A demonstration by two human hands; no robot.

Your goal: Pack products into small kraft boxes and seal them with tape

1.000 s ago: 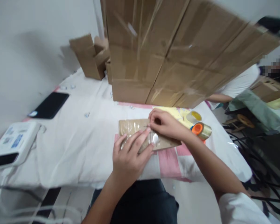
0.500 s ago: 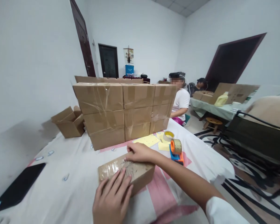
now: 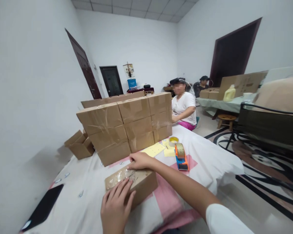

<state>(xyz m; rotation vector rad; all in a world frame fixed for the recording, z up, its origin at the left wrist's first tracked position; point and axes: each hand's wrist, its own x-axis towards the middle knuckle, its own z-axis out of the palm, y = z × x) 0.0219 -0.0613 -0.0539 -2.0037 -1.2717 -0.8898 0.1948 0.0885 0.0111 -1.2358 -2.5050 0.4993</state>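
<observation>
Both hands have kept their places on the box since half a second ago, while the head has lifted from the downward look of a second ago and now faces across the room.

Head view: the box [image 3: 139,183], wrapped in clear tape, lies on the cloth [image 3: 210,159] at the near edge, partly over a pink patch. The left hand [image 3: 117,204] lies flat on its near top, fingers spread and pressed down, gripping nothing. The right hand [image 3: 139,161] rests on the far top edge with fingers bent. Whether they pinch anything cannot be told.

Behind the box stands a stack [image 3: 127,126] of taped cartons, three high. Yellow sheets [image 3: 153,150] lie just beside the right hand, with a tape roll [image 3: 173,140] beyond them and an orange dispenser [image 3: 181,157] near them to the right. An open carton [image 3: 79,144] sits left of the stack by the wall. A black phone [image 3: 42,209] lies at the left near corner, well apart from the box. A co-worker [image 3: 184,107] in a white shirt sits past the stack.
</observation>
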